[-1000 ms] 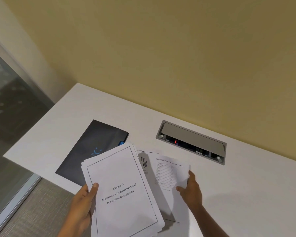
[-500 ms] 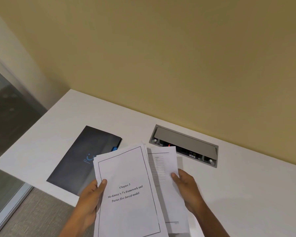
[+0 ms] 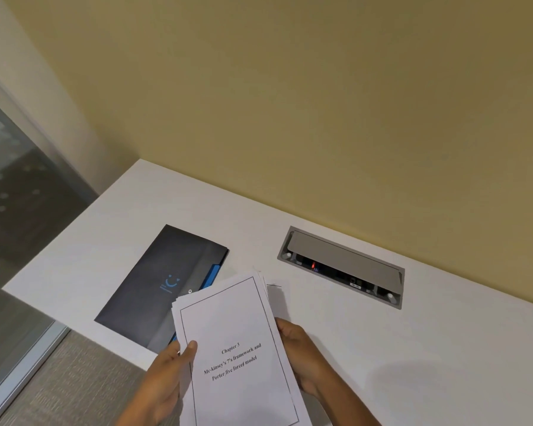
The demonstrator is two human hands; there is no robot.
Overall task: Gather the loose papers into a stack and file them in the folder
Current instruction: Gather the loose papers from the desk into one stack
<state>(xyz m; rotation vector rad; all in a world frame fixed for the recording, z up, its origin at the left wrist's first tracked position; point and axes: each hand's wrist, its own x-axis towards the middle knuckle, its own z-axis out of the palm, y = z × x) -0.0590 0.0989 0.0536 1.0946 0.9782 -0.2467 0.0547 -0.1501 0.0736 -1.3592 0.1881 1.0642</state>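
A stack of white papers [image 3: 228, 321], its top sheet printed "Chapter 3", is held above the near edge of the white table [image 3: 413, 348]. My left hand [image 3: 163, 379] grips the stack's left edge with the thumb on top. My right hand [image 3: 302, 355] clasps the right edge from beneath. The sheet edges are slightly fanned at the top. A corner of another sheet [image 3: 274, 298] shows behind the stack on the right. The dark folder [image 3: 163, 281] with a blue smile mark and blue tabs lies shut on the table, just left of the stack and partly covered by it.
A grey cable box [image 3: 342, 265] with a raised lid is set into the table near the yellow wall. The table's left edge drops to grey carpet [image 3: 74, 382] beside a glass partition [image 3: 10, 195].
My right hand lifted the sheet off the table and brought it left under the stack. Both hands now hold one stack. The view shifted slightly.
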